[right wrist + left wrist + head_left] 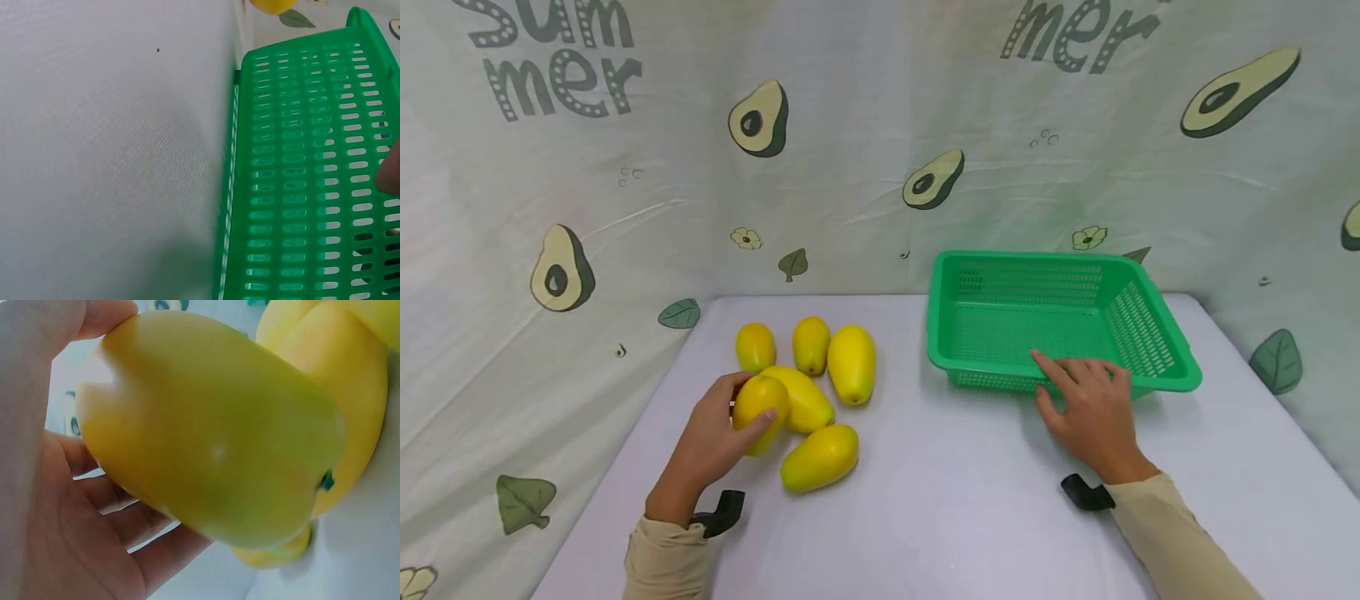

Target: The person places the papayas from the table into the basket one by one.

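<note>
My left hand (718,437) grips a yellow mango (212,431), thumb on one side and fingers curled round the other. Its small green stem end (326,481) points away from the palm in the left wrist view. Right behind the held fruit lies another mango (805,400), partly covered by it in the head view. On the right, my right hand (1090,412) holds the near rim of a green plastic basket (985,367), fingers over the edge and thumb against the slotted outer wall. The right wrist view shows only a fingertip (389,172) at that wall.
More yellow mangoes lie on the white table (925,500): one at the front (820,458), one at the back left (756,347), and a long one (852,364) beside a smaller one (811,345). A printed cloth (850,100) hangs behind the table.
</note>
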A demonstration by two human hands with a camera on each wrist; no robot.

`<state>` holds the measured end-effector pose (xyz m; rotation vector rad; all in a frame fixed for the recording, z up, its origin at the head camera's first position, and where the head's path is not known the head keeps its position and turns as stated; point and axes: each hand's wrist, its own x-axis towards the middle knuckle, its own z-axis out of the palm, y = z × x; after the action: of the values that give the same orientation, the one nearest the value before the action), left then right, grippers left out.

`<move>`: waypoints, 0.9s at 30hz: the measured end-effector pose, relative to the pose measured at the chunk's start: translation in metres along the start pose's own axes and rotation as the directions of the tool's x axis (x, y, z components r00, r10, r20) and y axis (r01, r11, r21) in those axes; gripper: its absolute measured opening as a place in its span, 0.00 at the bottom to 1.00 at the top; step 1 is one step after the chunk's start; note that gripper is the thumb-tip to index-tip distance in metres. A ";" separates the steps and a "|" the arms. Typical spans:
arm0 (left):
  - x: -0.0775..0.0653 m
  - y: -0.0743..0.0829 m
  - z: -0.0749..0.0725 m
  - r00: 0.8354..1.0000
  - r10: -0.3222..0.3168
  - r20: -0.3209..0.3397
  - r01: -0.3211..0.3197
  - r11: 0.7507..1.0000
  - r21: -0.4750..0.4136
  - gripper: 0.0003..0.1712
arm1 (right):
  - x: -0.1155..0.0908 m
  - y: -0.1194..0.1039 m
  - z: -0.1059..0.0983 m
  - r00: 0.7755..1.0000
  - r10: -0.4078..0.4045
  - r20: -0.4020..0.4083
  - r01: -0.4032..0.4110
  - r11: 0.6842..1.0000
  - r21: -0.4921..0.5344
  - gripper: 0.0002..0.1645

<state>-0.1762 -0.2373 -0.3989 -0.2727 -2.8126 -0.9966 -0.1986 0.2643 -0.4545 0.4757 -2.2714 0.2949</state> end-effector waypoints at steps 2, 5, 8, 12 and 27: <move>0.001 0.002 0.001 1.000 -0.004 0.016 0.004 1.000 -0.030 0.36 | 0.000 0.000 0.000 1.000 -0.002 0.012 0.003 1.000 -0.005 0.29; 0.003 0.005 0.004 0.999 -0.008 0.032 0.010 0.997 -0.077 0.36 | 0.000 -0.001 -0.001 1.000 -0.007 0.018 0.007 1.000 -0.012 0.29; 0.006 0.009 0.005 1.000 -0.004 0.027 0.007 0.994 -0.108 0.37 | 0.000 0.000 -0.001 1.000 -0.006 0.018 0.006 1.000 -0.015 0.29; 0.014 0.018 0.005 1.000 0.017 0.017 -0.015 0.993 -0.118 0.38 | 0.000 0.000 0.000 1.000 -0.006 0.014 0.007 1.000 -0.017 0.29; 0.045 0.060 0.019 0.996 0.022 0.091 -0.004 0.981 -0.195 0.42 | 0.000 0.000 -0.001 1.000 -0.019 0.001 0.019 1.000 -0.007 0.28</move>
<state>-0.2080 -0.1740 -0.3677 -0.3684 -2.7923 -1.2904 -0.1981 0.2649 -0.4532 0.4942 -2.2665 0.2772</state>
